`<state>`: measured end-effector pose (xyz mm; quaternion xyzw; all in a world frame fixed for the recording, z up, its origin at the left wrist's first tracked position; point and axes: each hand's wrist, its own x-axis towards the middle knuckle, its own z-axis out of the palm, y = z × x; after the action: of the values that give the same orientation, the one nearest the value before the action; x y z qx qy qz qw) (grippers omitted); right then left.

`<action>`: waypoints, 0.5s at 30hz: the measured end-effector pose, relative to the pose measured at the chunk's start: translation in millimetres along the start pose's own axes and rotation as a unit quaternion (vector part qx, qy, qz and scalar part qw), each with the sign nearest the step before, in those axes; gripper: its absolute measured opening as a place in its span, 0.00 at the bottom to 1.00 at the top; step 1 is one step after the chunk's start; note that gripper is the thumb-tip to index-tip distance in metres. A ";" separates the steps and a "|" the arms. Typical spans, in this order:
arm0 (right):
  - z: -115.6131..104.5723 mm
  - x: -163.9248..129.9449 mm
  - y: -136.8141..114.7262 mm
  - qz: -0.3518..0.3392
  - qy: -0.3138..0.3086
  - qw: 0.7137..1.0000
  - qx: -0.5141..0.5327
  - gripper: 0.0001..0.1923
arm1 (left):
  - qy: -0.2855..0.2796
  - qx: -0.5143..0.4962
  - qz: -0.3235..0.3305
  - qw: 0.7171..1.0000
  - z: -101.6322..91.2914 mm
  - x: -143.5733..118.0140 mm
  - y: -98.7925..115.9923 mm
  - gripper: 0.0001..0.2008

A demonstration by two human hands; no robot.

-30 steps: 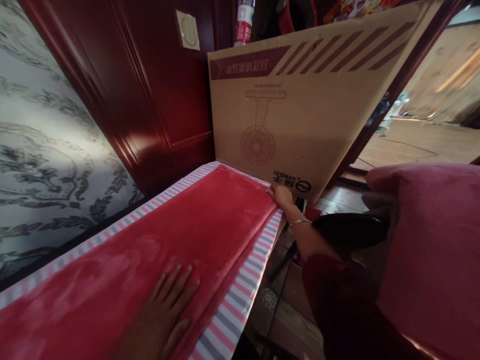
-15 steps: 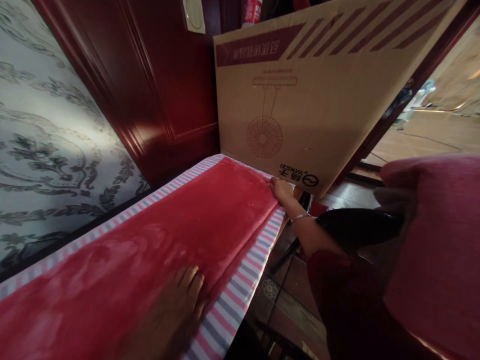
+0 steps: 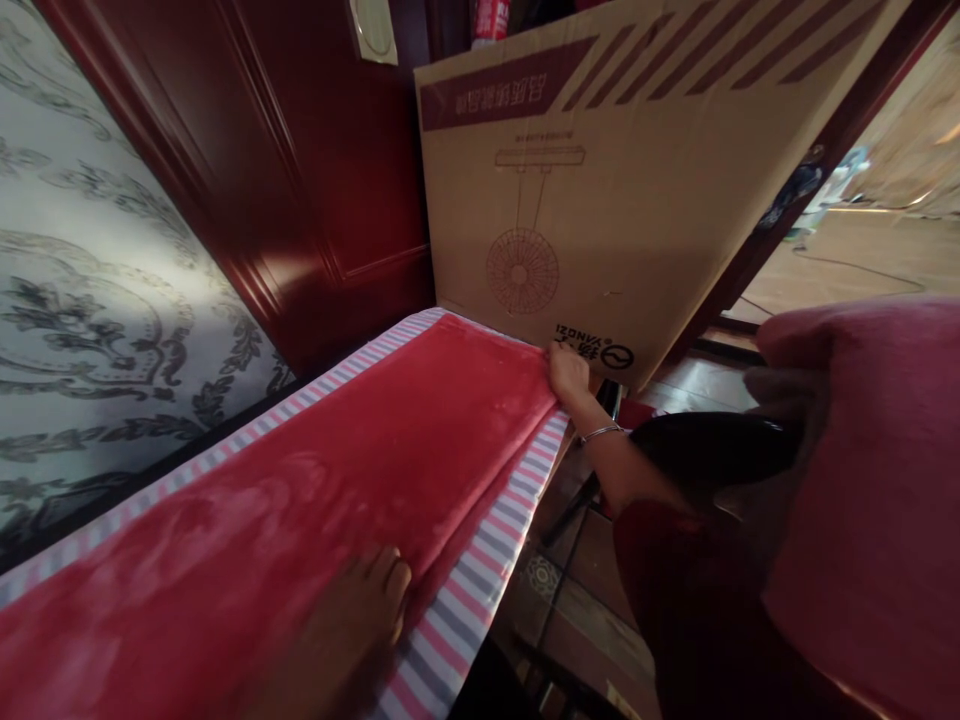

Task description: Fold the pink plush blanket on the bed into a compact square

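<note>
A long, folded red plush cloth (image 3: pixel 390 440) lies along a table covered with a striped cloth (image 3: pixel 465 600). At its far right corner my right hand (image 3: pixel 568 372) is closed on the edge, a bracelet at the wrist. Nearer to me, my left hand (image 3: pixel 367 600) rests on the cloth's front edge, its fingers curled and bunched there; part of the hand is dark and blurred. Between the two hands the front edge shows layered folds, with the striped cloth bare beside it.
A large cardboard box (image 3: pixel 637 200) with a fan drawing stands at the table's far end. Behind it is a dark red wooden panel (image 3: pixel 322 160). Patterned wallpaper (image 3: pixel 97 300) runs along the left. Pink plush fabric (image 3: pixel 870 480) hangs over something at the right, near a black rounded seat (image 3: pixel 712 450).
My left hand has shifted slightly down, and its fingers have drawn in at the cloth's edge. My right hand has turned a little at the corner, its grip closer.
</note>
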<state>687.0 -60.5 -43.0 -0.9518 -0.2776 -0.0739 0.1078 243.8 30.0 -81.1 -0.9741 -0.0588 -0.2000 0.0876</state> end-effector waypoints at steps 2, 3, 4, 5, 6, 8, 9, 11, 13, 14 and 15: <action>2.0 3.1 4.3 0.012 -0.020 1.000 0.007 0.19 | 0.006 0.036 0.041 0.998 1.2 2.8 -0.6 0.19; 2.9 4.3 5.9 0.015 -0.028 0.999 0.010 0.19 | 0.005 0.040 0.057 0.998 -0.8 4.0 -1.4 0.18; 3.6 5.2 6.9 0.017 -0.034 0.999 0.013 0.19 | -0.003 0.035 0.066 0.997 -4.0 4.4 -2.6 0.18; 3.8 6.0 7.4 0.019 -0.039 0.999 0.015 0.19 | -0.010 0.024 0.066 0.997 -7.5 3.5 -4.3 0.18; 3.6 6.9 7.4 0.021 -0.042 0.999 0.017 0.19 | -0.014 0.013 0.059 0.998 -10.5 1.3 -6.2 0.18; 2.5 9.0 5.7 0.029 -0.046 0.998 0.020 0.19 | -0.008 -0.002 0.045 0.999 -12.2 -6.8 -10.2 0.20; 1.9 10.3 4.1 0.036 -0.048 0.998 0.021 0.20 | 0.000 -0.001 0.044 0.999 -9.9 -11.6 -11.8 0.21; 1.1 13.2 -0.3 0.057 -0.054 0.997 0.021 0.20 | 0.017 0.016 0.036 0.999 0.6 -20.1 -14.2 0.21; 1.7 15.2 -4.6 0.074 -0.057 0.995 0.022 0.21 | 0.030 0.040 0.021 0.999 15.6 -24.0 -15.3 0.19; 2.3 15.4 -5.9 0.076 -0.056 0.995 0.023 0.21 | 0.028 0.049 0.021 0.998 23.0 -24.1 -15.6 0.18; 3.2 15.0 -6.3 0.072 -0.052 0.996 0.025 0.21 | 0.024 0.054 0.028 0.998 29.5 -23.4 -15.5 0.17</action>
<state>696.3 -46.8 -42.1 -0.9690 -0.2149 -0.0092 0.1220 231.3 49.1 -114.8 -0.9642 -0.0403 -0.2171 0.1468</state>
